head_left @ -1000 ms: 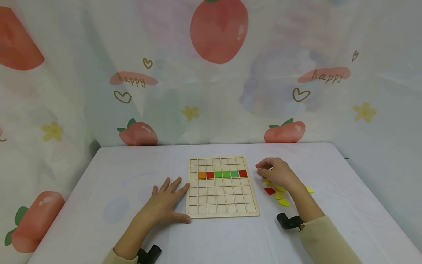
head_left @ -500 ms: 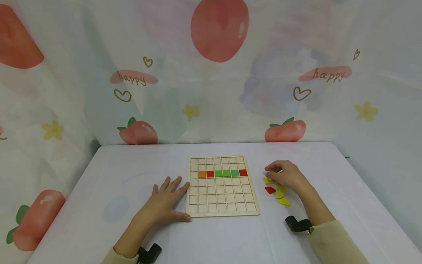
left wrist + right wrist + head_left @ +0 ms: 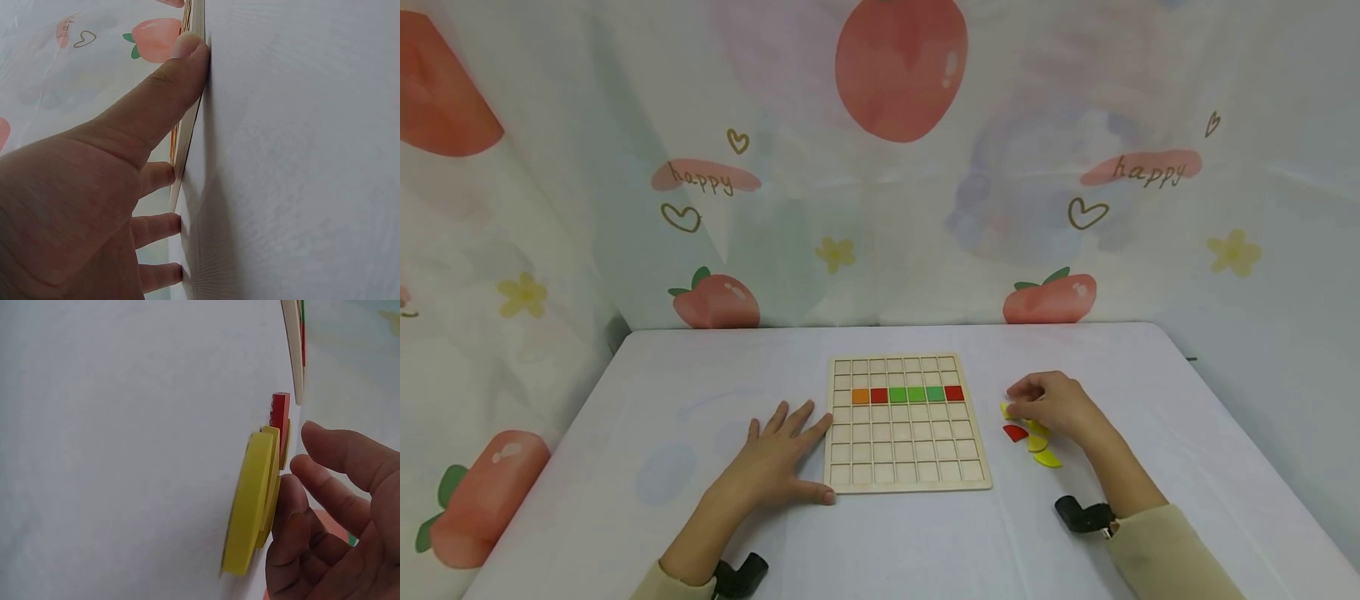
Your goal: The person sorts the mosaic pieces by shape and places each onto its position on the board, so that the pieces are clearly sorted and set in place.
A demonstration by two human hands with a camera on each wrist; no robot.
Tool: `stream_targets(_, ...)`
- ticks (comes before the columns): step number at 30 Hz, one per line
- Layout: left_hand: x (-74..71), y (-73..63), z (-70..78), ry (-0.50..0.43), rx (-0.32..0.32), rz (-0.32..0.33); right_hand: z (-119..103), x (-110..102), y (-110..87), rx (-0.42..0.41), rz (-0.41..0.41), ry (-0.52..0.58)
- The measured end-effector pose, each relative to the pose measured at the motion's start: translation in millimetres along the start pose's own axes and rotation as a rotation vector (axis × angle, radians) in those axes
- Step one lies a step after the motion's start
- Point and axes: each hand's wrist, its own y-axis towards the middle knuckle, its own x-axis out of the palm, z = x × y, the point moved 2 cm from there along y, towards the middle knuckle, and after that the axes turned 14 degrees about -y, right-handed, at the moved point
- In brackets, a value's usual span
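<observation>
A square wooden grid board (image 3: 883, 454) lies on the table, with orange, red and green square tiles (image 3: 907, 395) filling most of one row. My left hand (image 3: 771, 467) rests spread at the board's left side; in the left wrist view its thumb (image 3: 165, 84) lies along the board's edge. Over a cluster of thin curved yellow pieces (image 3: 1047, 458) hovers my right hand (image 3: 1056, 407), fingers loosely bent. In the right wrist view, thumb and index finger are apart with nothing between them, and the other fingertips sit right beside the yellow pieces (image 3: 247, 506). A red piece (image 3: 1015, 432) lies nearby.
A white cloth covers the table (image 3: 910, 550). Behind it hangs a printed curtain (image 3: 880, 208) close to the back edge. Black wrist cameras (image 3: 1082, 514) sit on both wrists near the tabletop.
My right hand has drawn right and slightly nearer, settling over the yellow pieces. The yellow piece at far right is now hidden behind it. My left hand and the board stay put.
</observation>
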Motion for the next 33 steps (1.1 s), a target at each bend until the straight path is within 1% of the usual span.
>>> stream_targets(9, 0.5, -1.5, -0.1, -0.013, 0.002, -0.004, -6, 0, -2.8, 0.003, -0.009, -0.052)
stream_targets(16, 1.2, -1.6, -0.1, -0.009, 0.01, -0.001, -9, 1, -4.5, -0.014, -0.004, -0.077)
stream_targets(27, 0.4, -1.0, -0.5, 0.01, 0.012, 0.0, -11, 1, -2.5, -0.045, -0.008, -0.063)
stream_targets(33, -1.1, -1.9, 0.7, 0.0, 0.017, 0.0, -15, 0, -1.7, -0.07, -0.011, -0.031)
